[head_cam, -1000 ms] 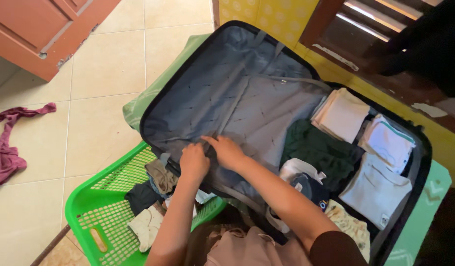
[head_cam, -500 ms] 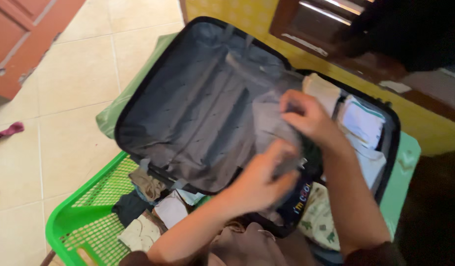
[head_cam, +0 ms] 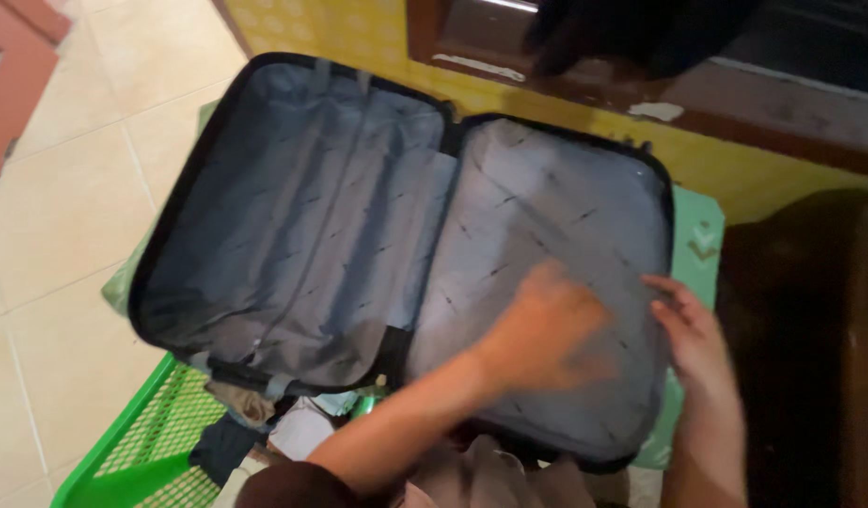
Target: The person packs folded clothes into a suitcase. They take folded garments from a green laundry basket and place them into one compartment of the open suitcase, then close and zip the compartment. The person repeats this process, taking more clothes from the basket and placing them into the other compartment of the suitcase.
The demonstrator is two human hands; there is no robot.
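our left hand (head_cam: 542, 329) flat, fingers spread, holding nothing, pressing grey divider flap (head_cam: 547, 235) in right half of open suitcase (head_cam: 171, 235); right hand (head_cam: 693, 334) open at flap's right edge.

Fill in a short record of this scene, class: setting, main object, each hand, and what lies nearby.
Setting: tiled floor beside a yellow wall
Main object: open suitcase, grey lining, lying flat
Right half: covered by a grey divider panel; nothing beneath it shows
Left hand: flat on the divider panel, blurred
Right hand: at the panel's right edge, fingers spread
Nearby: green laundry basket with clothes, partly under the suitcase
Under the suitcase: green mat
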